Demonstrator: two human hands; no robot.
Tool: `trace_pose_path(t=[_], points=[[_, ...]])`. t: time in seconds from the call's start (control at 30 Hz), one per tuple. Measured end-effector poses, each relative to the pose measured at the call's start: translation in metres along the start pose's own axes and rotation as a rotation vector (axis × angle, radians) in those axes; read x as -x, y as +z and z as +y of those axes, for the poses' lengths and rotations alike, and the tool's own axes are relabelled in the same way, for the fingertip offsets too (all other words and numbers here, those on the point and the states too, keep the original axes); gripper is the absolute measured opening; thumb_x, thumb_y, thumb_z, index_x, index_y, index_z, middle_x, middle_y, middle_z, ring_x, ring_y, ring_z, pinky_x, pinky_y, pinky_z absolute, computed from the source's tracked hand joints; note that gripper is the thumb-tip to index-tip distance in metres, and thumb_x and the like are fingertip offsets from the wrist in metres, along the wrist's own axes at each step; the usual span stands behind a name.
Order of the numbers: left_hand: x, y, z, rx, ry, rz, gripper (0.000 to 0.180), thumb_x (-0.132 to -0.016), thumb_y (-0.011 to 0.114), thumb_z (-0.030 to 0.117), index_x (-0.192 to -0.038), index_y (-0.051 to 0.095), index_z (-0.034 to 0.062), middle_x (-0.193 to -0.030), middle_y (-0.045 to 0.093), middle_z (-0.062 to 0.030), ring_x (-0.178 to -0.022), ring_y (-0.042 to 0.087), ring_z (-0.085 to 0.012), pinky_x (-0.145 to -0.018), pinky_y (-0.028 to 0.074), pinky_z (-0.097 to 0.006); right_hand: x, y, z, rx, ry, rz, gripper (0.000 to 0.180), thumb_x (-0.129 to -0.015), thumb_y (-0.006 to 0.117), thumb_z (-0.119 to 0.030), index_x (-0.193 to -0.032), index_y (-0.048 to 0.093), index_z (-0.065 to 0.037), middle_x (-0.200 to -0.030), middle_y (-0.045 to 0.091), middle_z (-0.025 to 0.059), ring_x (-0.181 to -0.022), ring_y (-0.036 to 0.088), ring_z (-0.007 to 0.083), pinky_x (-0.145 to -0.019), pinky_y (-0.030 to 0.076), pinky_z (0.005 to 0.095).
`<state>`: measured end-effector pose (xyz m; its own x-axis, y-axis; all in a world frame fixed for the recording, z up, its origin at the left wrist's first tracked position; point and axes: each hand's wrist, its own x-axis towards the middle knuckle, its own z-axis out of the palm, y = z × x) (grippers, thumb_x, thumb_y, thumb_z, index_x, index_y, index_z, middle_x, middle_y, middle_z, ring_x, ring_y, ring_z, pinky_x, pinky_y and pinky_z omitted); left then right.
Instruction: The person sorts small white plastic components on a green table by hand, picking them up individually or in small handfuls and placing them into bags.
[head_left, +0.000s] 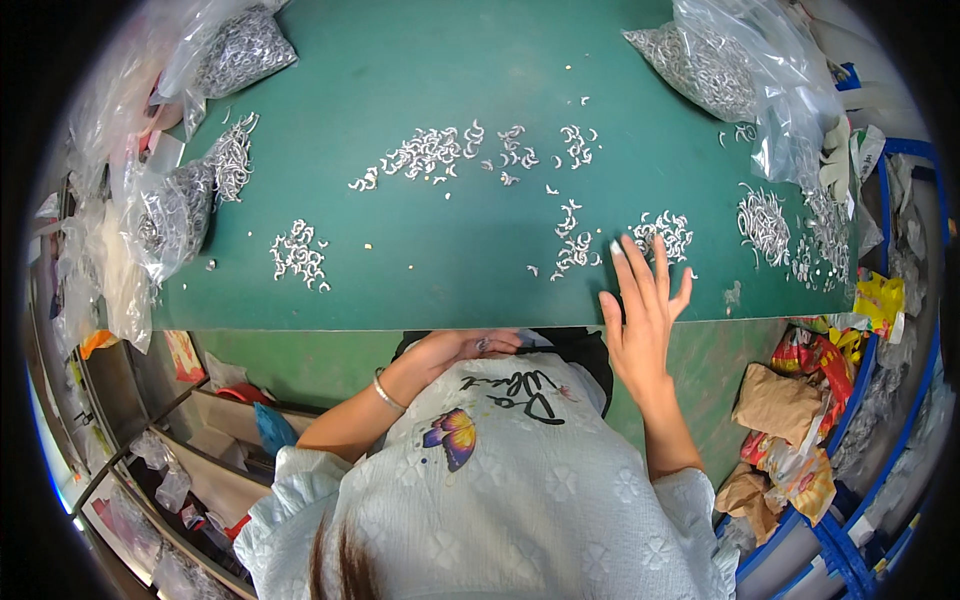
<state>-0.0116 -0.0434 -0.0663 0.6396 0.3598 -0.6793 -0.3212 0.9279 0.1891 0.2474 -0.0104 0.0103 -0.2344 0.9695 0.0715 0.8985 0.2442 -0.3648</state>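
Note:
My right hand [643, 318] reaches over the table's near edge with its fingers spread. Its fingertips are at a small pile of curved silvery metal pieces [668, 236], and I cannot tell if they press on it. Just left of those fingers lies a looser cluster of the same crescent-shaped pieces [577, 252]. My left hand [468, 346] rests at my lap below the table edge, fingers lying flat and partly in shadow, with nothing seen in it. More crescent pieces [425, 153] lie in a larger heap farther off, and another pile [299, 255] sits at the left.
The green tabletop [430, 285] carries clear bags of metal pieces [245, 50] at the left and another bag [705, 70] at the far right. A heap [763, 225] lies near the right edge. Shelving [215, 425] stands left; packets and a brown paper bag [780, 402] are right.

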Motion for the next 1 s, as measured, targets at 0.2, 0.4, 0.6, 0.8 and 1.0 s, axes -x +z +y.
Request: trace_pose_path(t=[0.2, 0.4, 0.6, 0.8, 1.0], points=[[-0.007, 0.008, 0.002, -0.184, 0.024, -0.140, 0.036, -0.098, 0.051, 0.016, -0.127, 0.051, -0.0038, -0.121, 0.060, -0.0173, -0.112, 0.058, -0.0228, -0.098, 0.046, -0.034, -0.003, 0.002, -0.003, 0.046, 0.001, -0.026, 0.040, -0.087, 0.062, -0.021, -0.124, 0.058, -0.008, -0.145, 0.042, 0.0055, -0.141, 0.025, 0.0349, -0.107, 0.009, 0.0650], [-0.003, -0.004, -0.006, -0.175, 0.001, -0.095, 0.040, -0.099, 0.048, 0.020, -0.130, 0.048, -0.0063, -0.124, 0.058, -0.0212, -0.115, 0.058, -0.0265, -0.101, 0.045, -0.037, 0.003, 0.002, 0.002, -0.021, -0.002, 0.063, 0.033, -0.085, 0.064, -0.014, -0.118, 0.062, -0.007, -0.141, 0.046, 0.0059, -0.139, 0.031, 0.0345, -0.106, 0.010, 0.0646], [-0.049, 0.031, 0.003, 0.066, -0.146, -0.250, 0.056, -0.103, 0.032, 0.036, -0.135, 0.039, -0.0090, -0.133, 0.050, -0.0253, -0.120, 0.055, -0.0297, -0.105, 0.043, -0.040, 0.023, 0.006, 0.001, -0.091, -0.035, 0.032, 0.038, -0.085, 0.063, -0.023, -0.120, 0.061, -0.008, -0.144, 0.043, 0.0060, -0.140, 0.028, 0.0349, -0.104, 0.010, 0.0680], [-0.057, 0.054, 0.004, 0.335, -0.147, -0.419, 0.056, -0.101, 0.034, 0.044, -0.135, 0.041, -0.0010, -0.131, 0.052, -0.0253, -0.112, 0.060, -0.0317, -0.098, 0.049, -0.042, 0.045, 0.012, -0.012, -0.183, -0.147, -0.046, 0.042, -0.084, 0.064, -0.018, -0.125, 0.059, -0.012, -0.145, 0.043, 0.0080, -0.141, 0.028, 0.0337, -0.104, 0.012, 0.0670], [-0.068, 0.027, -0.006, 0.246, -0.217, -0.432, 0.062, -0.099, 0.039, 0.048, -0.129, 0.048, -0.0051, -0.121, 0.059, -0.0255, -0.109, 0.062, -0.0315, -0.090, 0.054, -0.040, 0.008, 0.006, -0.007, -0.175, -0.098, 0.072, 0.038, -0.084, 0.065, -0.016, -0.121, 0.061, -0.010, -0.143, 0.044, 0.0099, -0.139, 0.030, 0.0361, -0.104, 0.014, 0.0648]])
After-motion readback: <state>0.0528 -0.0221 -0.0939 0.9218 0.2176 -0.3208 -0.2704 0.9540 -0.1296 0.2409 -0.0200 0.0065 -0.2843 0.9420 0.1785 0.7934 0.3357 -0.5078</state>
